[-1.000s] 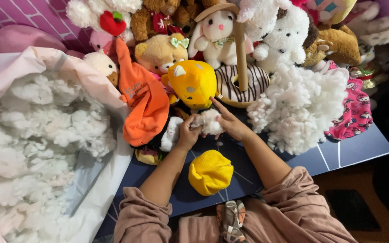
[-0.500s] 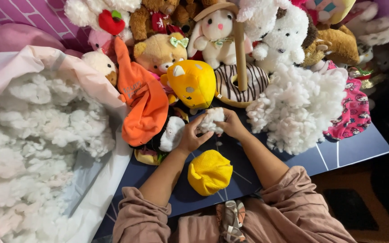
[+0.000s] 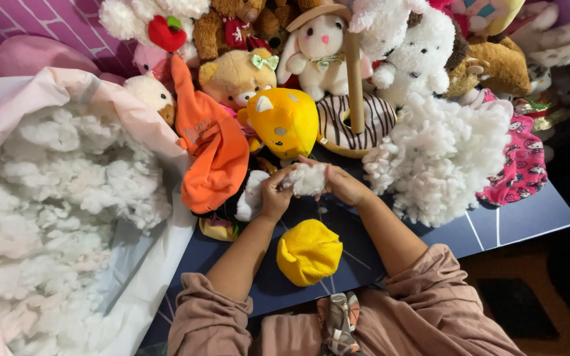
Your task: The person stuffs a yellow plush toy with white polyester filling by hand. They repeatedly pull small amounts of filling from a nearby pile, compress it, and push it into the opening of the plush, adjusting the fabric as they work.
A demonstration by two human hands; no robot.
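Note:
Both my hands meet over a dark blue table (image 3: 509, 224) and hold one small clump of white stuffing (image 3: 307, 178) between them. My left hand (image 3: 275, 191) grips its left end, my right hand (image 3: 343, 183) its right end. Just behind the clump sits a yellow plush toy (image 3: 286, 120) with small white horns. A yellow plush piece (image 3: 309, 252) lies on the table below my hands, between my forearms. An orange fabric toy skin (image 3: 212, 151) droops to the left of my left hand.
A big pink-edged bag of white stuffing (image 3: 54, 217) fills the left side. A loose heap of stuffing (image 3: 440, 158) lies right of my hands. Stuffed animals (image 3: 321, 53) crowd the back, with a striped doughnut cushion (image 3: 354, 118) and an upright wooden stick (image 3: 353, 72).
The clump of stuffing between my hands has been drawn out a little wider, and both hands have shifted slightly towards me. Everything else stays put.

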